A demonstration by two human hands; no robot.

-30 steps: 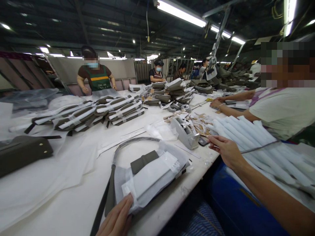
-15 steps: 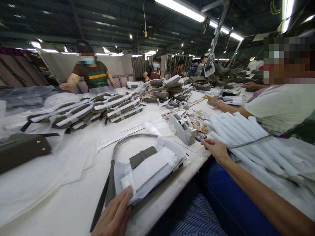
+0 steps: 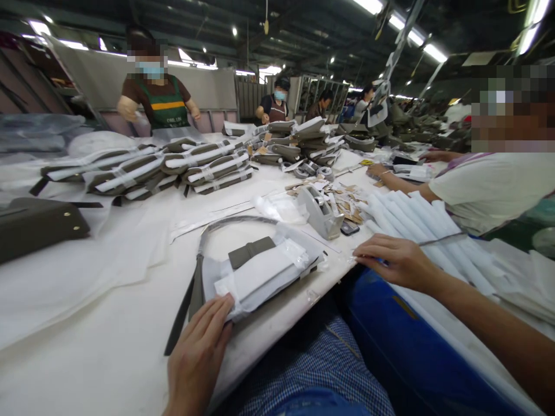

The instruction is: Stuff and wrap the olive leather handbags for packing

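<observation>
A dark olive bag (image 3: 250, 252) wrapped in white paper and clear tape lies near the table's front edge, its plastic-wrapped handle (image 3: 225, 223) arching behind it. My left hand (image 3: 200, 341) rests its fingertips on the bag's taped near left corner, fingers side by side. At the table edge to the right, my right hand (image 3: 396, 260) pinches with thumb and fingers; a small clear bit shows at the fingertips, too small to name. A grey tape dispenser (image 3: 318, 214) stands behind the bag, with a black phone-like object (image 3: 349, 227) beside it.
Wrapped bag parts (image 3: 203, 162) are piled across the table. White padded rolls (image 3: 416, 225) lie at right, above a blue bin (image 3: 385, 329). Another olive bag (image 3: 39, 225) sits at left. A person (image 3: 485, 190) works at right; others stand opposite.
The view has tilted down a little. My right hand has turned palm-down at the table edge, its fingers drawn closer together. My left hand stays on the bag's corner.
</observation>
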